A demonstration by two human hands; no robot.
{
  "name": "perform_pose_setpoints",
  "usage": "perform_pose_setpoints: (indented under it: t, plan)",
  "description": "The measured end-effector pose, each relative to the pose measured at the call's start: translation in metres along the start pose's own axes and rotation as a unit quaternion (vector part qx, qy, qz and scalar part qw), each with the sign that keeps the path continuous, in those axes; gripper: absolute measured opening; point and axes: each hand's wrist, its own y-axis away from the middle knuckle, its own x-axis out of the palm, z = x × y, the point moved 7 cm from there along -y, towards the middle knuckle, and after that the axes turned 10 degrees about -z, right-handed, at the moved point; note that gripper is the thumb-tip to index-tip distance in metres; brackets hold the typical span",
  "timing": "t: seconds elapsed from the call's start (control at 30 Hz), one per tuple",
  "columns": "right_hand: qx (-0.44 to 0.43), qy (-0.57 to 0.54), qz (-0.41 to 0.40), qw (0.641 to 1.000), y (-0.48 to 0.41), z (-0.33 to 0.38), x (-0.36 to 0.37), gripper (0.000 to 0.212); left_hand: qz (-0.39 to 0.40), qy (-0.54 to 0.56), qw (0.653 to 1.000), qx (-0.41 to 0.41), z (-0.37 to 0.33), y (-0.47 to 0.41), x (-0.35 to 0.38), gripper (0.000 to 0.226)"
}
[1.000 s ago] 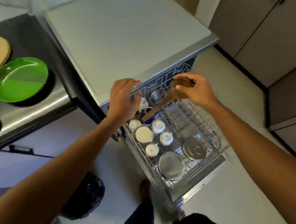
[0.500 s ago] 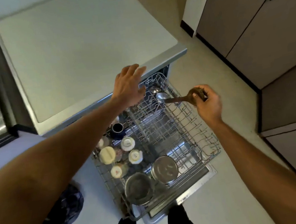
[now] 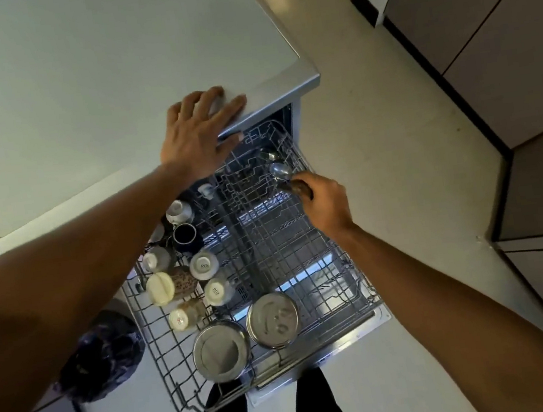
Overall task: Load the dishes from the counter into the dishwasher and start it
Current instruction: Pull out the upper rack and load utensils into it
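several cups (image 3: 204,265) and two steel bowls (image 3: 272,319) sit racked below your left hand (image 3: 197,136), flat on the dishwasher top (image 3: 107,71); your right hand (image 3: 322,199) grips a ladle (image 3: 281,171); starting remains.

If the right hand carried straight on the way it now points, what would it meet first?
Probably the metal spoon lying at the back of the upper rack, just ahead of the right hand; depth is hard to judge.

Left hand (image 3: 197,136) flat on dishwasher top (image 3: 102,83); right hand (image 3: 322,199) grips spoon (image 3: 281,171) over rack (image 3: 283,256).
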Motion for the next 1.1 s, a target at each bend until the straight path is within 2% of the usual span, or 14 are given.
perform_pose_setpoints:
  t: [0.1,0.17,0.3,0.37,0.43,0.57,0.77,0.93,1.0,1.1]
  plan:
    - [-0.002,0.054,0.048,0.997,-0.019,-0.005,0.020,0.031,-0.001,-0.010,1.000,-0.008,0.000,-0.001,0.001,0.062]
    - [-0.004,0.105,0.114,0.988,-0.032,-0.010,0.038,0.033,-0.003,-0.012,1.000,-0.007,-0.001,-0.001,0.001,0.062]
    - [-0.024,0.220,0.254,0.941,-0.059,-0.015,0.090,0.037,0.002,-0.030,0.999,-0.013,0.003,-0.002,0.005,0.061]
    - [-0.056,0.262,0.285,0.920,-0.062,-0.015,0.103,0.033,0.002,-0.028,1.000,-0.011,-0.002,-0.001,0.003,0.061]
    - [-0.081,0.277,0.281,0.915,-0.067,-0.012,0.117,0.027,0.001,-0.036,0.999,-0.013,-0.002,-0.004,0.004,0.061]
    - [-0.080,0.278,0.248,0.925,-0.068,-0.014,0.124,0.019,0.005,-0.036,0.999,-0.016,0.000,-0.002,0.007,0.061]
    - [-0.094,0.225,0.218,0.945,-0.069,-0.015,0.113,0.013,0.013,-0.035,0.999,-0.013,0.000,-0.001,0.009,0.061]
    - [-0.005,0.116,0.189,0.975,-0.070,-0.017,0.092,0.019,0.011,-0.031,0.999,-0.011,-0.001,-0.001,0.006,0.061]
    - [0.035,0.070,0.199,0.977,-0.063,-0.017,0.087,0.020,0.012,-0.027,0.999,-0.012,0.000,0.000,0.006,0.060]
    - [0.059,0.058,0.191,0.978,-0.043,-0.017,0.073,0.021,0.002,-0.021,1.000,-0.008,-0.002,0.002,0.002,0.059]
